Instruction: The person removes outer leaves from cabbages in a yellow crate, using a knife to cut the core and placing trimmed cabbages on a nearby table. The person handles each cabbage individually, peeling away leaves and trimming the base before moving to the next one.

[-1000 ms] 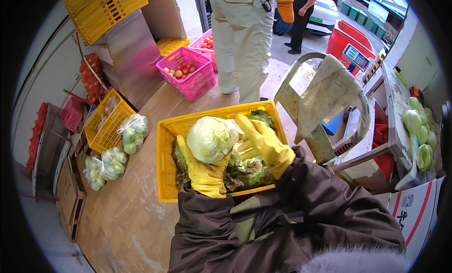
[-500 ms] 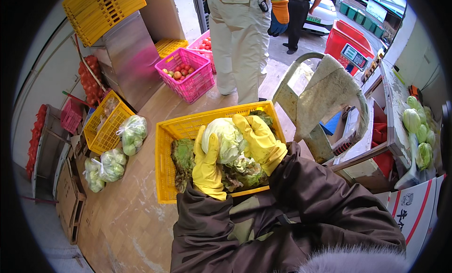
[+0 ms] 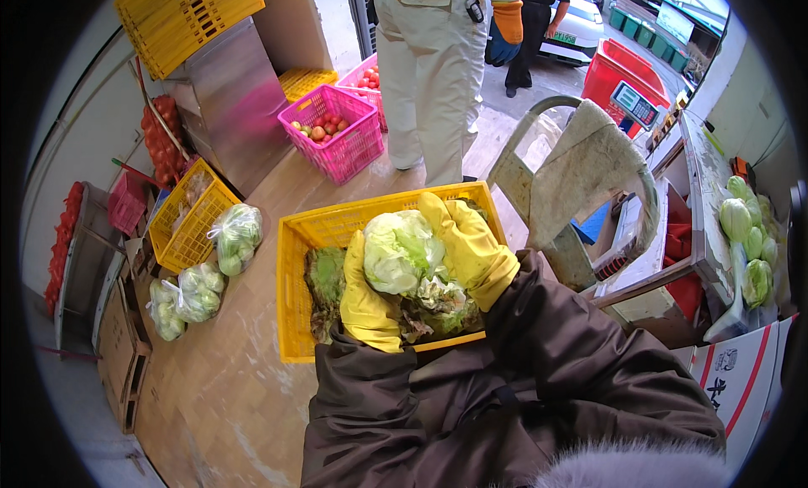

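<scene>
Plainly, the boldest writing is on the white carton [image 3: 749, 358] at the lower right: large dark characters beside a small printed emblem, with red stripes running along the face. Farther off, the car [image 3: 581, 21] bears a green plate with dark characters, and the display unit [image 3: 635, 103] in front of the red bin [image 3: 619, 67] has a screen and keys too small to make out. The lettuce [image 3: 400, 251] is a rounded, pale green head, whitish in places, with crinkled, slightly glossy leaves that fold loosely over one another. It is held above the yellow crate [image 3: 287, 286], between that crate's left and right edges. Both hands wear yellow gloves and grip the lettuce between them: the left hand [image 3: 368, 299] cups its left side, and the right hand [image 3: 473, 248] bends over its upper right, its fingertips partly hidden. Inside the crate, dark, browned leaves [image 3: 326, 290] lie along the left edge, and ragged green-and-brown leaves [image 3: 442, 311] lie by the near edge, just below the lettuce. Bagged greens [image 3: 240, 240] rest on the floor beyond the crate's left edge.
</scene>
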The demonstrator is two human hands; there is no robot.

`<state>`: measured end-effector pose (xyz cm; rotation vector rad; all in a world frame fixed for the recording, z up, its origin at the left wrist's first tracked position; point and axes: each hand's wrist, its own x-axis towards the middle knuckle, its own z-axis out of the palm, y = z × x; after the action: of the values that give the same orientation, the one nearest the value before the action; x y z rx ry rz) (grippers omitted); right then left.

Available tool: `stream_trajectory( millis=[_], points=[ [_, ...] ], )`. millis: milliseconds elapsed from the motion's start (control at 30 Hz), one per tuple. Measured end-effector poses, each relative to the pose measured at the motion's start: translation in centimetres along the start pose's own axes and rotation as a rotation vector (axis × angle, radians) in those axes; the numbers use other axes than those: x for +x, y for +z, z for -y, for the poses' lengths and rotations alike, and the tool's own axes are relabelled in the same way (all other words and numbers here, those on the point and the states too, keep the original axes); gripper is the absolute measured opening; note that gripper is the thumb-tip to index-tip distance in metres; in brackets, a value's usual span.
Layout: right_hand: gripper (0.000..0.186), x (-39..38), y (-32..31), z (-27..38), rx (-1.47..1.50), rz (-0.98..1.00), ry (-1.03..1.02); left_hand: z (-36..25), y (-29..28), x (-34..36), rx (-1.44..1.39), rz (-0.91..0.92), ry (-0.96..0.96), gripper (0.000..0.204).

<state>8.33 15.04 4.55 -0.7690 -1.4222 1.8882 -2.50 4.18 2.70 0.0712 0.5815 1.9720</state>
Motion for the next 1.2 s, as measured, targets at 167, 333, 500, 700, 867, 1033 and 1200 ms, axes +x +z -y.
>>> stream_trajectory(
  millis=[167,333,500,700,867,1033,1200],
  points=[
    [0.033,0.5,-1.7,1.0,0.113,0.258,0.039,-1.1,0.7,-1.0,0.03,0.012,-0.049,0.058],
    [0.033,0.0,-3.0,3.0,-0.068,0.343,-0.004,-0.4,1.0,-2.3,0.297,0.121,0.158,0.062],
    [0.029,-0.7,-2.7,3.8,-0.06,0.3,-0.033,0.4,0.3,-2.1,0.505,0.059,0.33,0.08],
    [0.024,1.9,-6.3,1.2,0.176,0.329,0.082,-0.8,-2.6,-0.7,0.417,0.066,0.427,0.061],
    [0.037,2.9,-9.0,1.2,0.051,0.342,-0.154,-2.7,-3.7,-1.3,0.523,0.237,0.332,0.064],
    [0.054,-0.8,-8.1,2.2,0.531,0.511,0.067,-2.6,-2.0,-1.4,1.938,-0.021,0.938,0.072],
    [0.064,-1.8,-8.6,0.9,0.416,0.582,0.038,-1.9,-0.5,-0.9,1.385,0.028,0.852,0.056]
  ],
)
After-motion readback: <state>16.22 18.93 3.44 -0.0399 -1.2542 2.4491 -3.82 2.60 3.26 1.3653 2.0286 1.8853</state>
